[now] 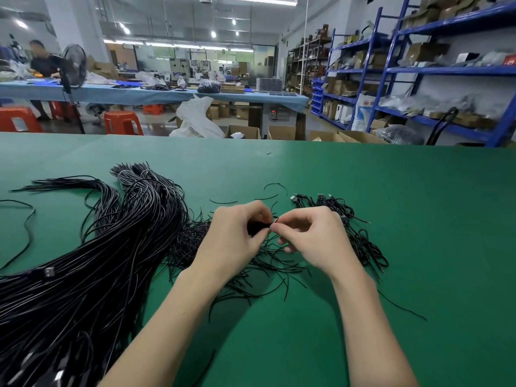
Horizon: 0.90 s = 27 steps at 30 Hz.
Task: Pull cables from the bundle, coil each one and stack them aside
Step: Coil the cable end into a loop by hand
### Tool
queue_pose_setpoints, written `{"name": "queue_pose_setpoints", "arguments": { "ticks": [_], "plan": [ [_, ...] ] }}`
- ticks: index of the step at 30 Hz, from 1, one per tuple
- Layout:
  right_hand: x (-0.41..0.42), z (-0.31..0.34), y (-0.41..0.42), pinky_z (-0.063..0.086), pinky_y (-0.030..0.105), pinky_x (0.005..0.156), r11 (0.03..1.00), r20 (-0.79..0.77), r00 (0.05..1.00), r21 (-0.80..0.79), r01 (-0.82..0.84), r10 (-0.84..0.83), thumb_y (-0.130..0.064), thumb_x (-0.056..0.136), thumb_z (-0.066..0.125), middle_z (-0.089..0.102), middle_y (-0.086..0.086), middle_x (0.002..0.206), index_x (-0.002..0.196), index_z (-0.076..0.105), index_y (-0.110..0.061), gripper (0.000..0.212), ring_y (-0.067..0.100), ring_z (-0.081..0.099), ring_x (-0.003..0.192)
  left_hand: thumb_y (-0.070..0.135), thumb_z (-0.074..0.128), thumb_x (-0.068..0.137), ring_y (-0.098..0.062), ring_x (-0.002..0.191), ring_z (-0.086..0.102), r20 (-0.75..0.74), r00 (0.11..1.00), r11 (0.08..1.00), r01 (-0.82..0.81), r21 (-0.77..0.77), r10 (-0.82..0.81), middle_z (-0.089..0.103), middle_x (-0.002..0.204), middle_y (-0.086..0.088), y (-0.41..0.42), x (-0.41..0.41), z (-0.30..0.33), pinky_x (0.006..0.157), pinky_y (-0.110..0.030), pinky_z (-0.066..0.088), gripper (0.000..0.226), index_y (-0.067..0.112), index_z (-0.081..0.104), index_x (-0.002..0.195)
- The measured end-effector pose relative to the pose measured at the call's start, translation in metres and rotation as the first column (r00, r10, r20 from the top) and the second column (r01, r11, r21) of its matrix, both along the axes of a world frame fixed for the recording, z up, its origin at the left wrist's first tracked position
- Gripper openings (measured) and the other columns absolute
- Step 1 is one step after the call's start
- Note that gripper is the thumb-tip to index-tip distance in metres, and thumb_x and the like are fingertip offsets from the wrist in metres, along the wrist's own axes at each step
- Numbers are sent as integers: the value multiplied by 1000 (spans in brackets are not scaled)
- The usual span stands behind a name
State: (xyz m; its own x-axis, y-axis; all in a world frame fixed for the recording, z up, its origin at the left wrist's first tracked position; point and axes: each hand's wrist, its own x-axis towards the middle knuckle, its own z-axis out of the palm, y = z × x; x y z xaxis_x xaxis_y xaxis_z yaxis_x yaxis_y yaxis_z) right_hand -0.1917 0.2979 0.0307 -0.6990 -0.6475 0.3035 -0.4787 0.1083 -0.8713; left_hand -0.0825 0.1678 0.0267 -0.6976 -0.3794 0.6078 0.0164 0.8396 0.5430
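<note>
A green counter [363,219] is seen from above, with two bare forearms reaching in from the bottom edge. The left hand [237,236] is curled around a small, tightly wound black coil [258,227], which is gripped between thumb and fingers above the counter. The right hand [310,238] is placed just beside it, its fingertips [279,222] pinching the end of the same coil where a trace of red is visible. Both hands are closed on the coil, and they nearly touch each other at the middle of the view.

A large bundle of black cables [97,261] is spread across the left part of the counter, running from the near left corner toward the far middle, where the cut ends fan out. A metal USB plug [49,272] is seen at the bundle's near left side. A loose scatter of thin black wire ties [251,272] lies beneath and around the hands. A pile of finished coiled cables [349,227] is laid to the right of the right hand, with plug ends showing at its far side.

Beyond the counter, a workshop is shown: red stools [122,122], a standing fan [74,65], a long blue-covered bench [153,94], cardboard boxes [282,132], and blue shelving [446,71] along the right wall. A seated person [44,62] is visible far left, blurred.
</note>
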Motion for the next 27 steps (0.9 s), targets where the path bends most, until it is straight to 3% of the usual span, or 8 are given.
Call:
{"name": "queue_pose_setpoints", "arguments": {
  "ticks": [3,9,13,16,19,22,24,27],
  "plan": [
    [-2,0,-4,59,21,55,998,-66,996,6,59,-58,-19,86,80,73,-6,61,77,78,-25,11,11,72,57,7,77,81,0,79,67,-33,999,999,-4,-40,3,74,81,13,3,-1,0,76,-17,52,15,19,72,88],
    [6,-6,-18,63,37,66,991,-192,973,-8,131,-130,-22,91,70,67,-10,63,77,70,-28,15,7,68,57,4,75,81,-8,75,67,-146,985,993,-106,-50,97,74,81,10,11,-1,-2,74,-27,52,15,16,72,88],
    [9,-8,-25,63,44,69,984,-27,990,-114,138,-142,-16,93,67,70,-2,66,76,68,-23,18,14,72,61,5,75,84,-14,75,67,-199,972,991,-132,-33,123,73,80,7,15,-2,-2,72,-34,53,10,13,72,88],
    [8,-11,-25,60,29,71,969,-160,960,-127,212,-231,-16,92,65,70,-10,70,76,64,-25,18,7,69,68,10,72,86,-1,79,70,-201,976,995,-72,67,84,75,83,14,19,-4,0,78,-23,55,11,19,77,90],
    [8,-12,-22,55,19,63,960,-223,945,-196,199,-241,-17,93,65,69,-11,76,79,62,-25,16,6,68,73,23,67,90,8,80,69,-157,984,946,-26,323,80,74,81,25,21,-5,6,74,-8,49,15,29,80,85],
    [9,-15,-21,57,18,63,960,-265,946,-255,116,-185,-12,94,64,66,-5,82,85,63,-21,13,12,67,80,29,75,88,-4,83,73,-122,989,764,15,645,84,77,81,12,10,-7,6,80,-20,55,11,26,82,81],
    [11,-16,-21,53,15,65,961,-302,942,-268,63,-146,-9,94,64,65,-6,84,87,63,-19,13,12,65,82,19,81,82,-16,82,70,-132,991,532,100,841,23,78,87,-3,3,-5,8,85,-28,55,3,16,81,80],
    [13,-16,-21,49,10,68,960,-339,935,-282,8,-107,-7,94,64,64,-10,84,88,64,-19,13,11,64,83,10,84,68,-15,80,69,-183,976,177,201,963,-114,74,94,-10,-7,-1,11,81,-19,57,24,8,75,91]
  ]
}}
